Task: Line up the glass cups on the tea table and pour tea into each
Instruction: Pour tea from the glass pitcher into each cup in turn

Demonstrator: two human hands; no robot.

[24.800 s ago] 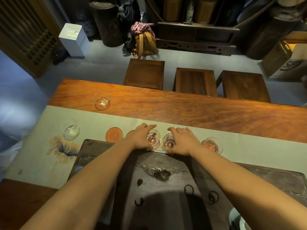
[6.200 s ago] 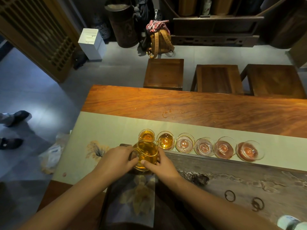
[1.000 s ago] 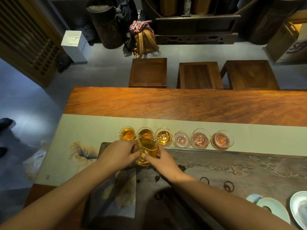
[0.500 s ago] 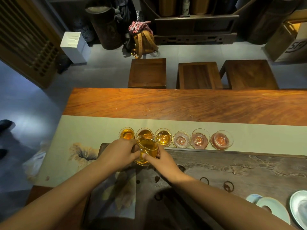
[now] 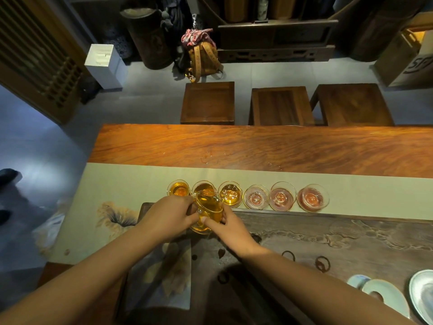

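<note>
Holding a glass pitcher (image 5: pixel 209 212) of amber tea between them, both hands meet just in front of a row of 6 glass cups. The left hand (image 5: pixel 169 217) wraps the pitcher's left side with its fingers curled closed around it; the right hand (image 5: pixel 230 228) steadies the right side, thumb and fingertips pinched against the glass. The pitcher is tilted away from the person, its lip over the second cup (image 5: pixel 203 187) from the left, which it partly hides.

The cups stand side by side in a straight line on a pale table runner (image 5: pixel 131 181), right along the far edge of a dark carved tea tray (image 5: pixel 339 235). The leftmost cup (image 5: pixel 179 188) holds amber tea, the second shows amber too, and the third cup (image 5: pixel 230 194) also has tea in it. The fourth cup (image 5: pixel 256 197), fifth cup (image 5: pixel 281 196) and sixth cup (image 5: pixel 312 197) look clear, with reddish coasters showing through them.

The runner lies along a long wooden table (image 5: pixel 269 146). Beyond the table stand 3 wooden stools (image 5: pixel 208 103), and a tan backpack (image 5: pixel 203 59) sits on the floor behind them. At the lower right edge of the tray rest pale ceramic dishes (image 5: pixel 384 295).
</note>
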